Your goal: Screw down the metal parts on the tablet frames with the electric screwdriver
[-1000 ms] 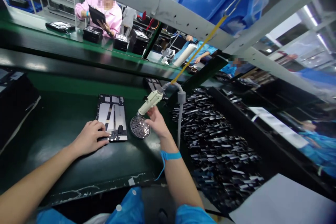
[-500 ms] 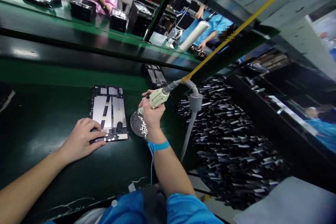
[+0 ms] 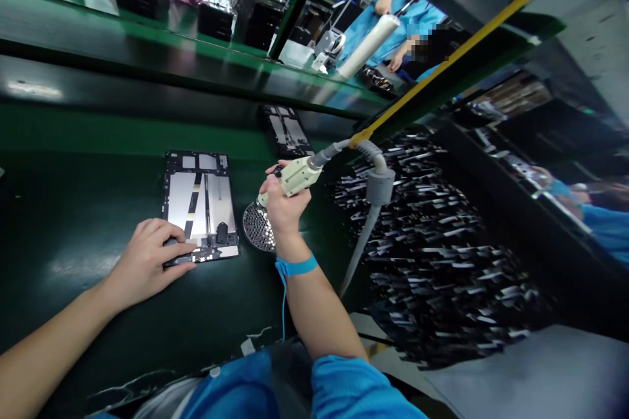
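Note:
An opened tablet (image 3: 199, 200), its silver plates, ribbon cable and circuit parts showing, lies on the green bench. My left hand (image 3: 154, 252) grips its lower left corner, thumb at the near edge and fingers over the board. Part of that corner is hidden under the fingers. My right hand (image 3: 285, 206) is closed round a cream electric screwdriver (image 3: 299, 175), tilted, with a grey cable at its back end. Its front end points down at a round perforated metal dish (image 3: 257, 228) beside the tablet. The tip is too small to make out there.
Another opened tablet or stack of them (image 3: 287, 133) lies farther back. At right is a large mass of dark and silver strip-like pieces (image 3: 432, 255). A yellow cord (image 3: 472, 39) runs up from the cable (image 3: 363, 242). Across the bench, co-workers stand behind stacked devices (image 3: 216, 13).
The view has shifted a little, so the far shelf sits higher in the picture. Both hands keep nearly the same places at the tablet and the dish.

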Demonstrator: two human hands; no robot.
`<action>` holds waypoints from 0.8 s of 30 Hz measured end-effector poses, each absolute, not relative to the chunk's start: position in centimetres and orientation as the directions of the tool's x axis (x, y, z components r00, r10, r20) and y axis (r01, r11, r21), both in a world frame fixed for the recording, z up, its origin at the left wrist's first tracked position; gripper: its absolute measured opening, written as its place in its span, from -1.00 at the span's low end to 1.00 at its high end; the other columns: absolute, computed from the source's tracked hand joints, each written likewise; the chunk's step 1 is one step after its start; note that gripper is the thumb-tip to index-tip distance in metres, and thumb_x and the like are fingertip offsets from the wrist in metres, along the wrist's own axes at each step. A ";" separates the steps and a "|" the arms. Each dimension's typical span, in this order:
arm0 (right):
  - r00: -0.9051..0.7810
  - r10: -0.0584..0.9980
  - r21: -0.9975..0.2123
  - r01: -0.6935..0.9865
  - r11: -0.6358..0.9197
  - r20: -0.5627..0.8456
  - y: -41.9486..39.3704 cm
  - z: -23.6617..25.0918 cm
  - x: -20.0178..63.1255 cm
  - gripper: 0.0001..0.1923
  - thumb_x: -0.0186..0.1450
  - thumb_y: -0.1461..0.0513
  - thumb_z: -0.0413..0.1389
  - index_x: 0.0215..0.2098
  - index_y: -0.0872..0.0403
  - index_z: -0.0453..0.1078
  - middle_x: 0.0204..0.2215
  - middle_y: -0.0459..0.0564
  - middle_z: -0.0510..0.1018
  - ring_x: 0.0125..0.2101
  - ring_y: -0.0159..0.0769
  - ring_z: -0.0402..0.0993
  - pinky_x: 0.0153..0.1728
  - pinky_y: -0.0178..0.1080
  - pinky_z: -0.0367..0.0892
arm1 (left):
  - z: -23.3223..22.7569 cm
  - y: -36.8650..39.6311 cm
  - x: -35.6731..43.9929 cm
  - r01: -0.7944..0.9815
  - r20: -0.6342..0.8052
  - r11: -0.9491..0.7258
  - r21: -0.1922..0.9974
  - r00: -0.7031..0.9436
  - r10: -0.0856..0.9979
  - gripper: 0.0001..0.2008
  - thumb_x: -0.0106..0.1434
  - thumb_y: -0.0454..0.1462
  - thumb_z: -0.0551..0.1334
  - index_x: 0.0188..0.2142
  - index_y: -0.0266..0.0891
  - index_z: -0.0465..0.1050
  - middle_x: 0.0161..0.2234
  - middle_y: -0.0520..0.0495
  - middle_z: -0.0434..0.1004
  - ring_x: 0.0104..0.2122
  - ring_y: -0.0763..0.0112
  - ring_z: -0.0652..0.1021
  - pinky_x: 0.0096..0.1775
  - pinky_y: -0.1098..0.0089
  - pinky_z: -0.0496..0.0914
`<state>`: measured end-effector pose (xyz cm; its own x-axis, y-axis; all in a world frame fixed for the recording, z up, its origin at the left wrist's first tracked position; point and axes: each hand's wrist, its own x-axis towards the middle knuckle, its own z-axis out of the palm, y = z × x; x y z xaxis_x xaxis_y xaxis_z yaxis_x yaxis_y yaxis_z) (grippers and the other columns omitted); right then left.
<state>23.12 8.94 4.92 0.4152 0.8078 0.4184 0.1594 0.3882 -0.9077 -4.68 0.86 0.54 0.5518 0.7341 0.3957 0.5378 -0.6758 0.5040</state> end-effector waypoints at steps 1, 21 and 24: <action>0.412 0.806 -0.905 0.167 0.391 0.425 9.0 4.8 23.2 -0.72 0.24 0.18 0.22 -0.09 -0.02 0.38 -0.34 -0.13 0.55 -0.60 -0.48 0.38 -0.57 -0.32 0.38 | 0.5 0.9 -4.7 0.538 0.396 -0.675 0.505 0.550 0.735 -0.79 0.37 -0.14 0.33 -0.02 -0.01 0.63 -0.12 -0.09 0.58 -0.09 0.15 0.51 -0.01 0.09 0.35; 0.350 0.794 -0.854 0.035 0.518 0.496 6.1 7.6 20.8 -0.76 0.31 0.24 0.15 -0.06 -0.08 0.37 -0.28 -0.13 0.50 -0.61 -0.49 0.40 -0.59 -0.31 0.37 | 0.6 1.0 -3.8 0.558 0.374 -0.666 0.496 0.555 0.743 -0.79 0.40 -0.14 0.31 -0.03 -0.10 0.60 -0.11 -0.13 0.55 -0.06 0.13 0.48 0.03 0.06 0.30; 0.188 0.871 -0.880 -0.059 0.471 0.454 3.5 8.1 18.1 -0.76 0.32 0.19 0.18 -0.04 -0.11 0.35 -0.23 -0.11 0.50 -0.60 -0.47 0.42 -0.58 -0.28 0.41 | 0.7 1.1 -3.7 0.554 0.360 -0.664 0.502 0.565 0.743 -0.76 0.37 -0.13 0.33 -0.01 -0.10 0.58 -0.09 -0.13 0.53 -0.05 0.13 0.46 0.03 0.06 0.29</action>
<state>18.13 3.52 8.09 0.1877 0.8711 0.4538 -0.0588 0.4711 -0.8801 -3.75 1.08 0.66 0.5649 0.7426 0.3598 0.5540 -0.6645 0.5016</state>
